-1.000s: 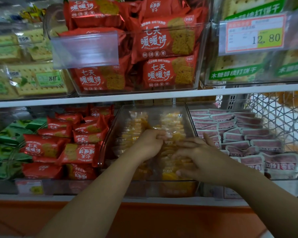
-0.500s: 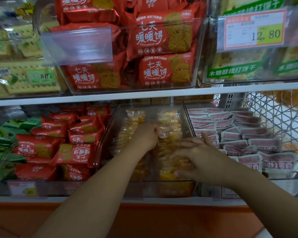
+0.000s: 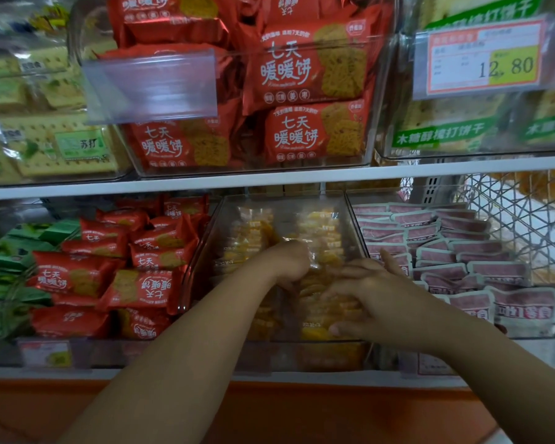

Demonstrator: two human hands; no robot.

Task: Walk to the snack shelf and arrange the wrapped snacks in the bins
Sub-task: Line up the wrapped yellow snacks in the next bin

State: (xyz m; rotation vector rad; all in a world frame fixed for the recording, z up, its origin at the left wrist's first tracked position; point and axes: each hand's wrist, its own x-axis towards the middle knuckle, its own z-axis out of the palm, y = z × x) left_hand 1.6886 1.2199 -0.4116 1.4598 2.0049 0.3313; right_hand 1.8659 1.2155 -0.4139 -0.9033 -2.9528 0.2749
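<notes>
Yellow wrapped snacks (image 3: 318, 225) stand on edge in two rows inside the clear bin (image 3: 202, 267), frame centre, lower shelf. Both hands are in that bin. Left hand (image 3: 289, 262) is on the far part of the right row, fingers curled down into the clear wrappers, grasping a packet or two (fingertips hidden behind the knuckles). Right hand (image 3: 375, 293) lies just at 4 o'clock of it, fingers bent over the tops of the same row, thumb hooked at the near end, clasping a bunch of packets.

Likely reason for the two-ended hold: squeezing the row together so packets stand straight and do not flop. Judged step: tidying the right row. The left row looks less even, probably next. Risk: slippery film, packets may fan out on release.

Outward: red packets (image 3: 148, 283) fill the bin at 9 o'clock, green packets (image 3: 7, 257) beyond them. Pink packets (image 3: 446, 251) overlap in neat rows at 3 o'clock, wire basket (image 3: 510, 219) past that. At 12 o'clock runs the shelf board (image 3: 269, 179), and a price tag (image 3: 484, 59) at 1 o'clock reads 12.80.
</notes>
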